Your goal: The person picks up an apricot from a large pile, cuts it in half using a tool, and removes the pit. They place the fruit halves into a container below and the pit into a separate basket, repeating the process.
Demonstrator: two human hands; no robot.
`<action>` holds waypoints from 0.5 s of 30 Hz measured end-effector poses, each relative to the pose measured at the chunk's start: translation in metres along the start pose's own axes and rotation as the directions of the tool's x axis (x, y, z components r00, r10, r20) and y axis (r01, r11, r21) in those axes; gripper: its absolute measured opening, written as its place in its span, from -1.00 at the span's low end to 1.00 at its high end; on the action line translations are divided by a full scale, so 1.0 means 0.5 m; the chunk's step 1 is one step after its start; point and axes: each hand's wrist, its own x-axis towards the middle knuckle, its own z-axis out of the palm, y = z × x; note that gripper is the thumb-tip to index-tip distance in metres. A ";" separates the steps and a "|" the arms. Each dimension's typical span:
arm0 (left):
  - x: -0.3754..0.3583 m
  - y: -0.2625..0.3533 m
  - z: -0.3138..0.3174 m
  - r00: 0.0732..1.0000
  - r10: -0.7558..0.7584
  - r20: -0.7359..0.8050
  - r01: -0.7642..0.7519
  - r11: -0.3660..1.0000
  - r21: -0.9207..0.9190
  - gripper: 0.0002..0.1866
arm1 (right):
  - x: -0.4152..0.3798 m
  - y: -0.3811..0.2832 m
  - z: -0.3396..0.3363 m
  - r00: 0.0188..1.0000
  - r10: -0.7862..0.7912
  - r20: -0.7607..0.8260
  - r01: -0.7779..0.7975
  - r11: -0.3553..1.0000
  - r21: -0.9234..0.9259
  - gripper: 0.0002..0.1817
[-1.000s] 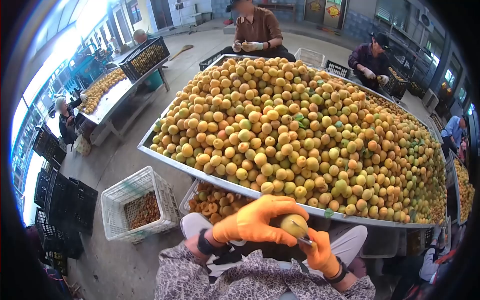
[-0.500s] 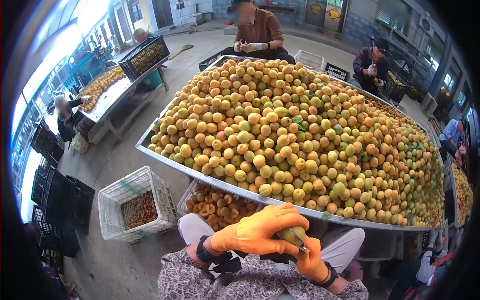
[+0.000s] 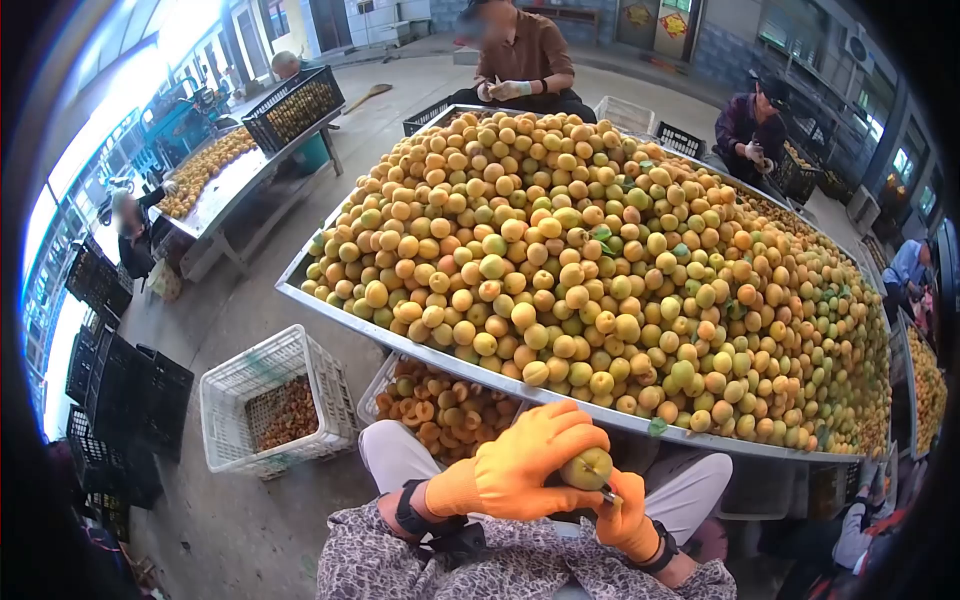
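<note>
My left hand [image 3: 525,462], in an orange glove, is closed around a yellow-green apricot [image 3: 587,468]. My right hand [image 3: 627,520], gloved the same way, grips a small knife [image 3: 609,494]; only a bit of its metal shows, against the lower right side of the fruit. Most of the knife's handle is hidden by the fingers. Both hands are held close together above my lap, just in front of the metal-edged table [image 3: 440,364] heaped with apricots [image 3: 540,250]. Below that edge, a crate [image 3: 368,405] contains halved apricots [image 3: 440,400].
On the floor at left stands a white crate [image 3: 262,405] with small brown pieces, probably pits, in its bottom. Black crates [image 3: 130,400] are stacked farther left. Co-workers sit across the heap [image 3: 525,60] and at its right [image 3: 750,130]. Another table [image 3: 215,205] bears fruit.
The apricot sits slightly higher and shows more of its round face between my hands. My view has shifted a little. The co-worker at right has lowered the hands.
</note>
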 end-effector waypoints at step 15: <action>-0.072 -0.131 0.087 0.908 -0.392 0.145 0.234 0.189 -0.954 -0.28 | 0.095 -0.078 -0.049 0.925 0.379 -0.039 -0.369 0.916 0.157 -0.53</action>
